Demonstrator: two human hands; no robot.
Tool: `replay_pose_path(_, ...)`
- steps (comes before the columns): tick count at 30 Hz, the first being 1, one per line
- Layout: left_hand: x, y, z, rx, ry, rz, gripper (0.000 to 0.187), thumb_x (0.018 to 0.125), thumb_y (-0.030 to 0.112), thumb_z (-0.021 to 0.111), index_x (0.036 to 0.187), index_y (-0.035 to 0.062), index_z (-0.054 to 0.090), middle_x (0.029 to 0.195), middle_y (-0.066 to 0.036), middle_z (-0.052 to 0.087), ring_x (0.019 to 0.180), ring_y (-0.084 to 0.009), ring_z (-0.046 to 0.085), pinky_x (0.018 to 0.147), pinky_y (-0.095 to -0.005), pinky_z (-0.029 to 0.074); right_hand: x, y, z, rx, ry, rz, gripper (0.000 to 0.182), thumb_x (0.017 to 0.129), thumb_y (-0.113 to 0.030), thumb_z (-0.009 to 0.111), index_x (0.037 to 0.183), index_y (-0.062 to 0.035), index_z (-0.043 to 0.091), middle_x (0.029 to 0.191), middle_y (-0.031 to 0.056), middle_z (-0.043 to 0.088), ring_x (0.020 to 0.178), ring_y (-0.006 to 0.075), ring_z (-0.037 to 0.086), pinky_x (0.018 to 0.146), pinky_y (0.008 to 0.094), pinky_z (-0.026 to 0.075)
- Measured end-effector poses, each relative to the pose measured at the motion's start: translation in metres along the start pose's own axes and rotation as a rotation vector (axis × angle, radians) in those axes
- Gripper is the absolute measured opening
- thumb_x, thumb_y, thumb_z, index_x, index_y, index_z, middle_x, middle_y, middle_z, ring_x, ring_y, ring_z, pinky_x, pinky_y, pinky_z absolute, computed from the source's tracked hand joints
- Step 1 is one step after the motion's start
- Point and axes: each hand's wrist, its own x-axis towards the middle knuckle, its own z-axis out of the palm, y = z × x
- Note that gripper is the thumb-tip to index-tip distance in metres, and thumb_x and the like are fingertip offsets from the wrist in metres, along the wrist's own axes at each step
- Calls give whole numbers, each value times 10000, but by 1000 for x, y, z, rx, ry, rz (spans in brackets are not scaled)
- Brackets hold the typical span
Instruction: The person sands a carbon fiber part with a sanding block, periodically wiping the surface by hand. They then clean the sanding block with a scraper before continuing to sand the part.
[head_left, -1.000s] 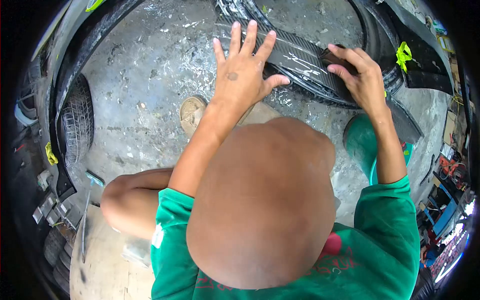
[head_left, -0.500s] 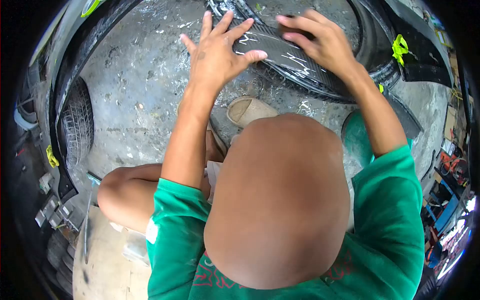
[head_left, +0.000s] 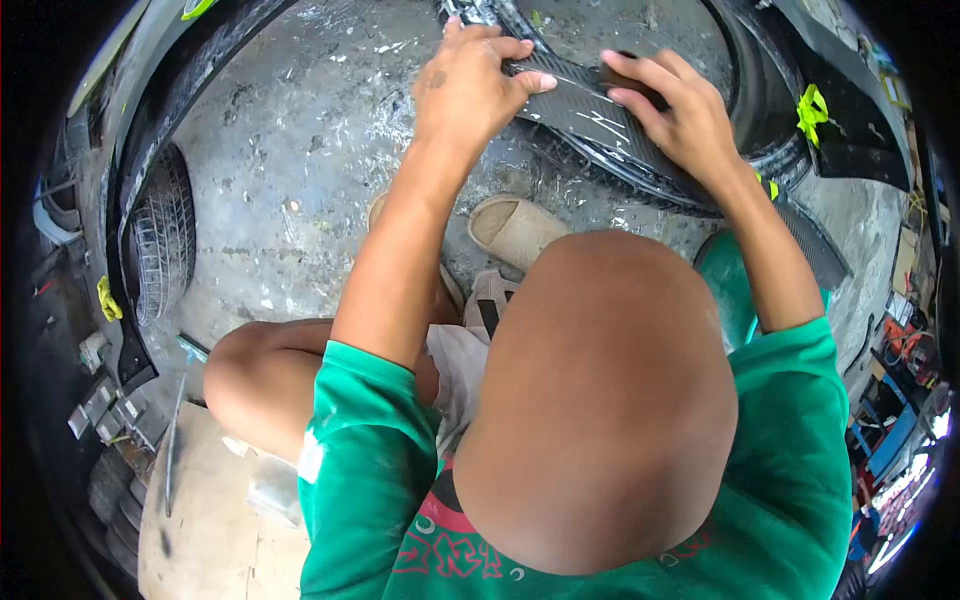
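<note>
A glossy black carbon-fibre panel [head_left: 570,103] with white marks lies across a round tyre-like ring [head_left: 735,60] at the top of the view. My left hand [head_left: 467,85] grips the panel's left end, fingers bent over its far edge and thumb on top. Between the thumb and fingers of my right hand [head_left: 690,115] is a small dark block [head_left: 636,84], held at the panel's surface. What exactly the block is, I cannot make out.
Scuffed, paint-spotted concrete floor [head_left: 290,190] lies around. A tyre [head_left: 163,235] stands at left beside a long curved black trim piece [head_left: 130,165]. Yellow-green ties [head_left: 812,112] mark a dark part at right. A slipper [head_left: 515,230] and a wooden board [head_left: 215,520] are nearer me.
My left hand has gone from spread fingers to bent ones on the panel. My right hand with the dark block has shifted slightly right and down in view, as the whole view also moved.
</note>
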Motion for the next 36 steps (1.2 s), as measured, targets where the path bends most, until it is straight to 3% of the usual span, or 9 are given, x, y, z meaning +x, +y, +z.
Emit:
replay_pose_path(2, -4, -7, 4, -60, -30, 10, 640, 761, 611, 842, 1260, 214, 781, 1507, -138, 603, 1503, -404, 426, 1222, -551, 350, -3, -4, 4, -69, 56, 12, 390, 918, -243, 792, 1304, -226, 741, 983, 62, 714, 899, 290, 722, 784, 386, 579)
replay_pose_path(4, -13, 16, -4, -159, 91, -69, 452, 740, 268, 911, 1119, 50, 799, 1279, -200, 697, 1204, -354, 657, 1035, -412, 527, 18, -18, 21, -86, 176, -80, 421, 918, -234, 795, 1333, -237, 724, 1014, 59, 710, 883, 303, 719, 765, 390, 577)
replay_pose_path(6, -10, 10, 0, -140, 144, 12, 461, 737, 285, 915, 1118, 52, 799, 1242, -185, 701, 1181, -350, 662, 1013, -410, 532, 33, -36, 26, -1, 187, -31, 288, 886, -209, 768, 1169, -158, 748, 937, 133, 653, 843, 391, 670, 733, 471, 545)
replay_pose_path(10, -9, 17, -15, -185, 28, -46, 452, 734, 289, 917, 1103, 57, 801, 1176, -150, 706, 1135, -340, 668, 970, -412, 540, 8, -11, 14, -39, 102, -43, 434, 920, -230, 793, 1347, -232, 715, 1007, 65, 709, 875, 301, 717, 758, 389, 575)
replay_pose_path(16, -15, 17, -7, -206, 54, -79, 434, 727, 299, 917, 1079, 71, 804, 1102, -125, 699, 1047, -324, 683, 918, -413, 547, 26, -27, 24, -96, 235, -132, 394, 930, -219, 782, 1320, -205, 727, 989, 69, 710, 888, 313, 711, 786, 382, 573)
replay_pose_path(18, -7, 15, -8, -188, 32, -87, 435, 722, 307, 918, 1068, 70, 804, 1094, -125, 699, 1043, -322, 685, 900, -418, 551, 36, -45, 29, -82, 192, 15, 303, 894, -200, 752, 1191, -146, 722, 927, 138, 642, 854, 388, 668, 735, 477, 544)
replay_pose_path(22, -8, 13, -12, -191, 31, -54, 428, 722, 311, 916, 1057, 71, 804, 1072, -128, 694, 1056, -322, 678, 900, -417, 551, 9, -24, 15, -99, 124, 2, 391, 924, -225, 788, 1311, -204, 730, 978, 67, 709, 884, 310, 710, 785, 389, 573)
replay_pose_path(30, -11, 13, -2, -211, 129, -37, 355, 769, 274, 884, 1061, 89, 804, 1086, -126, 698, 1087, -328, 667, 929, -426, 546, 36, -45, 26, -85, 180, -13, 299, 897, -196, 765, 1186, -137, 715, 958, 140, 654, 873, 386, 671, 752, 454, 553)
replay_pose_path(36, -10, 10, -6, -219, 97, -27, 367, 758, 281, 890, 1059, 89, 806, 1085, -132, 699, 1095, -334, 664, 943, -435, 542, 4, -21, 8, -4, 105, -34, 390, 897, -271, 815, 1273, -200, 739, 1000, 77, 731, 918, 314, 723, 791, 404, 579)
